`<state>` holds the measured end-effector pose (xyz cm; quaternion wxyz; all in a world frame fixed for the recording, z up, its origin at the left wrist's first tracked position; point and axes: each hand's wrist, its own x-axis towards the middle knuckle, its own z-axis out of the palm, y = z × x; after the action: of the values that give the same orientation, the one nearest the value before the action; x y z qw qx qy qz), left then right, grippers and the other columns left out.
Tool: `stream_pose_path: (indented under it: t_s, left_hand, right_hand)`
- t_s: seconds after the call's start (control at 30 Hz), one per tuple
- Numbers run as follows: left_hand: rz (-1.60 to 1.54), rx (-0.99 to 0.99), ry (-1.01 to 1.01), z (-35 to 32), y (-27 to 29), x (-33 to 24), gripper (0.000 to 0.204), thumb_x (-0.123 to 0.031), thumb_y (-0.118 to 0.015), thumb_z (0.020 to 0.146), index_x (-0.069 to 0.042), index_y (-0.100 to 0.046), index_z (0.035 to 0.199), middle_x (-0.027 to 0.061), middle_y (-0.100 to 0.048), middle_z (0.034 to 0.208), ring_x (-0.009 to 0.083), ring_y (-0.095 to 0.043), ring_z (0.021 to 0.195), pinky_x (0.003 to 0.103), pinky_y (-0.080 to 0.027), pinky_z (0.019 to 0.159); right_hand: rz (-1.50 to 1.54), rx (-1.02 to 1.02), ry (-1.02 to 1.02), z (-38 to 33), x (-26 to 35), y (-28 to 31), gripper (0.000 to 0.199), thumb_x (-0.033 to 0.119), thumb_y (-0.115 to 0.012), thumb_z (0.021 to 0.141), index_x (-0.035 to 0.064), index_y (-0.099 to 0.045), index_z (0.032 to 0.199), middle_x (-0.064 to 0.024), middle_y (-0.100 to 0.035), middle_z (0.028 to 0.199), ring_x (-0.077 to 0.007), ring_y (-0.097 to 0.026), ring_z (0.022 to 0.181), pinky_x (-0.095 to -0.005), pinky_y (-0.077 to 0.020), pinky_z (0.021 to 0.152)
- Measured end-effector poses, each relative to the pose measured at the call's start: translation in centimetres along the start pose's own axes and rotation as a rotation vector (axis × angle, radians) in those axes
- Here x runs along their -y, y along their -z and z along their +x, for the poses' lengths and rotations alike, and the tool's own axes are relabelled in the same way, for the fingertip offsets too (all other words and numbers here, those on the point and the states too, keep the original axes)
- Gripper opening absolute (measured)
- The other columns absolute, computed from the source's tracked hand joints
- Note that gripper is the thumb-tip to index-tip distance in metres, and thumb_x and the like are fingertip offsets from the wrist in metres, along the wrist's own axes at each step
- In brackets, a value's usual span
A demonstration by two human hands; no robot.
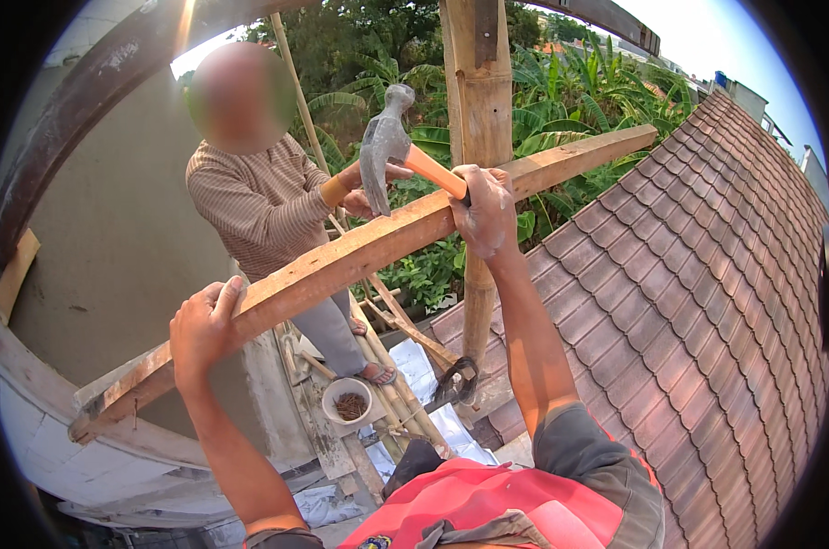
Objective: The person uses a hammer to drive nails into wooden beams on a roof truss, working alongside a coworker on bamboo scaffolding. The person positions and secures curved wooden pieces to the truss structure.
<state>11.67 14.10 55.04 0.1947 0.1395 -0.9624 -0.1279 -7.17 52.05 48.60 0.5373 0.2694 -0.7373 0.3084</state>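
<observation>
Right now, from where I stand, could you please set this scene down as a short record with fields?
Left hand: gripping the wooden beam toward its left end
Right hand: closed around the orange handle of a claw hammer, at the beam; whether it also grips the beam is unclear
Beam position: slanting across the view, rising to the right
Co-worker: striped top, beyond the beam
Below: white bucket containing nails
Behind the beam: bamboo post
Right side: tiled roof

Daylight is bright, glare streaks the upper left, and fisheye distortion bends the roof (675,311).
</observation>
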Motion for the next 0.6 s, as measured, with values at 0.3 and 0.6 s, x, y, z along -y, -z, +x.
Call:
stream_pose_path:
  t_s: [0.3, 0.6]
  left_hand:
    - [-0.041, -0.032, 0.004, 0.04, -0.67, 0.23, 0.063, -0.061, -0.051, 0.107, -0.005, -0.075, 0.094, 0.0197, -0.07, 0.08, 0.0429, -0.068, 0.081, 0.049, -0.052, 0.078]
    - [-0.038, -0.008, 0.025, 0.32, -0.34, -0.07, 0.064, -0.062, -0.05, 0.107, -0.005, -0.076, 0.095, 0.0202, -0.071, 0.082, 0.0435, -0.068, 0.084, 0.049, -0.052, 0.079]
  right_hand:
    - [0.01, -0.001, 0.016, -0.11, -0.07, 0.1, 0.03, 0.006, -0.081, 0.085, 0.0091, -0.065, 0.11, -0.0073, -0.075, 0.089, -0.029, -0.075, 0.094, -0.0438, -0.0486, 0.096]
    - [-0.005, 0.027, 0.0, -0.29, -0.59, -0.06, 0.033, 0.007, -0.082, 0.085, 0.011, -0.065, 0.113, -0.0075, -0.074, 0.088, -0.0307, -0.075, 0.094, -0.0443, -0.0478, 0.098]
